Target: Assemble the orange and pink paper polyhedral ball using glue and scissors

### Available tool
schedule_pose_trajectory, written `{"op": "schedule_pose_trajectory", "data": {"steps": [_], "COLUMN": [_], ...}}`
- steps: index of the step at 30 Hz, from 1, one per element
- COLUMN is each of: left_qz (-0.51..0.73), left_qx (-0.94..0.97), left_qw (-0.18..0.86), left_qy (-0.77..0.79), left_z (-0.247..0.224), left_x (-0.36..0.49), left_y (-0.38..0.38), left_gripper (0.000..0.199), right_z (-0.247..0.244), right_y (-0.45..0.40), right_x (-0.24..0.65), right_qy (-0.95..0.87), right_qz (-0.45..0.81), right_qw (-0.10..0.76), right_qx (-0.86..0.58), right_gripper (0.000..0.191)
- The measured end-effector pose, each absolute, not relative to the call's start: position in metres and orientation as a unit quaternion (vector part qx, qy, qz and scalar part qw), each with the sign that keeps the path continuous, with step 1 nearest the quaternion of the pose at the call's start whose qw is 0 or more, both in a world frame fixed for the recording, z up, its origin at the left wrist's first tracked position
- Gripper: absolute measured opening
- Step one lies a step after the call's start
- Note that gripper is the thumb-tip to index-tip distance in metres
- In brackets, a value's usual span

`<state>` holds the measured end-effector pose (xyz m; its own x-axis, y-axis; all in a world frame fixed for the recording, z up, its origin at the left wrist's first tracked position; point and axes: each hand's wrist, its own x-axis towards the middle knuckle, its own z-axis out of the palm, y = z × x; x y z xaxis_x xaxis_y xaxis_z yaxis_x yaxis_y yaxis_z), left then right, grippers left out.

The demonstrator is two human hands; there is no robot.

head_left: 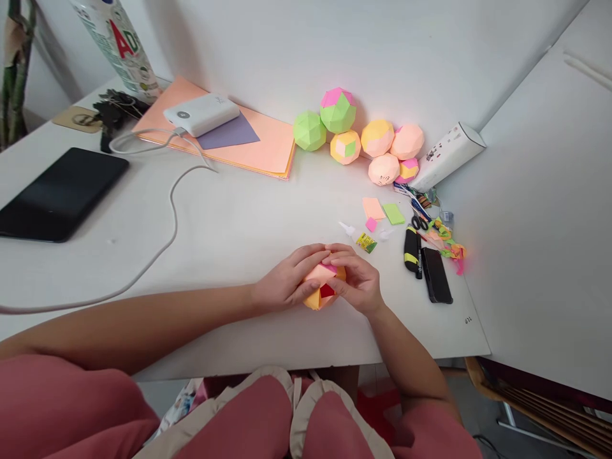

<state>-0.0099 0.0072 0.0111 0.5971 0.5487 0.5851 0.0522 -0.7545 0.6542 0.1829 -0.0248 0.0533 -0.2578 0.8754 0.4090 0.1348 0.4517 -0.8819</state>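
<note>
Between my two hands sits a folded paper ball [318,298] in orange, peach and pink, near the table's front edge. A dark red gap shows in its side facing me. My left hand [291,280] wraps round the ball's left side, thumb on its front. From the right, my right hand [357,280] closes on it, thumb beside the red gap. The fingertips of both hands meet over the top and hide its far side. Just beyond lies a small glue bottle [366,242] with a yellow-green label and white nozzle. Peach [373,208], green [393,213] and pink paper pieces [371,224] lie behind it.
Several finished paper balls [338,109] are heaped against the wall, next to a white box [449,155]. At right lie a cutter [411,248], scissors [419,222] and a phone [436,275]. Left are a tablet [62,194], peach sheets [262,150], a power bank [203,115] and its cable.
</note>
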Motion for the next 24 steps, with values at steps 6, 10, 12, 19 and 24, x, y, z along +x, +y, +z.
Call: {"op": "schedule_pose_trajectory", "data": {"steps": [6,10,12,19,24], "left_qz": [0.406,0.409,0.405,0.411,0.411], "left_qx": [0.832,0.833,0.834,0.833,0.833], "left_qw": [0.329,0.325,0.325,0.321,0.320], "left_qy": [0.186,0.184,0.184,0.184,0.187], "left_z": [0.0165,0.0166,0.0172,0.0176,0.0173], "left_x": [-0.0100,-0.0101,-0.0104,-0.0106,-0.0109], "left_y": [0.0062,0.0062,0.0062,0.0059,0.0056], "left_gripper": [0.048,0.047,0.047,0.046,0.046], "right_z": [0.0529,0.0526,0.0526,0.0529,0.0531], "right_y": [-0.0262,-0.0268,-0.0269,-0.0270,-0.0281], "right_x": [0.1805,0.1799,0.1799,0.1796,0.1787], "right_qy": [-0.696,-0.693,-0.695,-0.689,-0.680], "right_qz": [0.369,0.369,0.364,0.383,0.389], "right_qw": [0.505,0.510,0.504,0.521,0.520], "right_qx": [-0.353,-0.351,-0.362,-0.327,-0.342], "right_gripper": [0.014,0.014,0.013,0.026,0.025]}}
